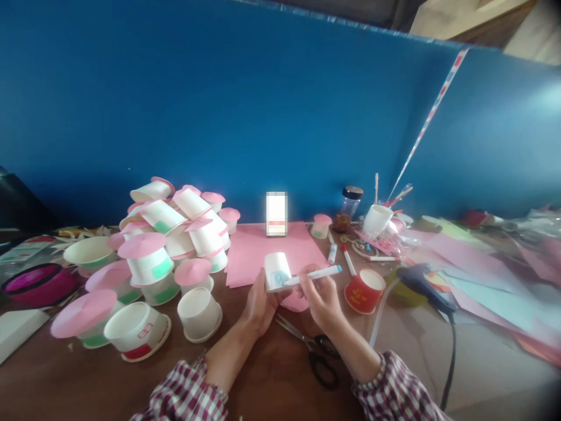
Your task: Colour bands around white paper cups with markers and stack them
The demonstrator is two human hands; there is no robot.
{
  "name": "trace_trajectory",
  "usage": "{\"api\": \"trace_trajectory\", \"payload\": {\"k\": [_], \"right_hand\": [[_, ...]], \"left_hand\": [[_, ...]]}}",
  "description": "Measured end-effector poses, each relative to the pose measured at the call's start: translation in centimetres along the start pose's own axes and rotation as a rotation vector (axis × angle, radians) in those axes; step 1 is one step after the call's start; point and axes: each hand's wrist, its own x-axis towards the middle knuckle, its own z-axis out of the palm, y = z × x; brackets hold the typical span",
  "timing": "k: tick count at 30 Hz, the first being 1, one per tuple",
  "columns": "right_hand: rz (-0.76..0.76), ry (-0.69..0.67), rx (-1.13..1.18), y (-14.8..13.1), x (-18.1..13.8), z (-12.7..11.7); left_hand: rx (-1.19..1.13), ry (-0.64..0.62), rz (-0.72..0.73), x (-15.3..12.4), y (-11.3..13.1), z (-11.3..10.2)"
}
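Observation:
My left hand (259, 303) is closed around a small white paper cup (277, 268), tilted, with blue marks on its side. In my right hand (319, 293) is a white marker pen (316, 274) with a light-blue end; it lies across the cup's lower side, where the tip is hard to make out. Below the cup, between the hands, a round pink paper piece (295, 300) shows; whether it is joined to the cup I cannot tell. Scissors (312, 345) with black handles lie partly under my right forearm.
Several paper cups with pink brims (146, 257) are heaped at left. Pink sheets (245, 248) lie ahead, with a phone-like lit screen (276, 213) behind. To the right are a red cup (364, 291), a glue gun (427, 285) with its cord, and a dark-lidded jar (348, 209).

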Motion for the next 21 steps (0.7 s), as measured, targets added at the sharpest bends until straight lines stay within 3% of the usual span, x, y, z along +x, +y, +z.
{"api": "trace_trajectory", "payload": {"k": [5,8,11,16,21], "right_hand": [[0.022,-0.009,0.024,0.14,-0.01,-0.08],[0.028,-0.072,0.03,0.13,-0.09,0.06],[0.002,-0.051,-0.004,0.01,-0.2,0.18],[-0.015,-0.058,-0.135,-0.26,-0.37,-0.02],[-0.025,-0.027,-0.182,-0.24,-0.4,-0.13]], "left_hand": [[0.031,0.019,0.001,-0.16,-0.02,0.1],[0.071,-0.028,0.021,-0.26,-0.11,0.21],[0.09,-0.08,0.048,-0.31,-0.26,0.25],[0.101,-0.01,0.078,-0.29,-0.44,0.24],[0.116,-0.031,0.091,-0.42,-0.41,0.32]]}}
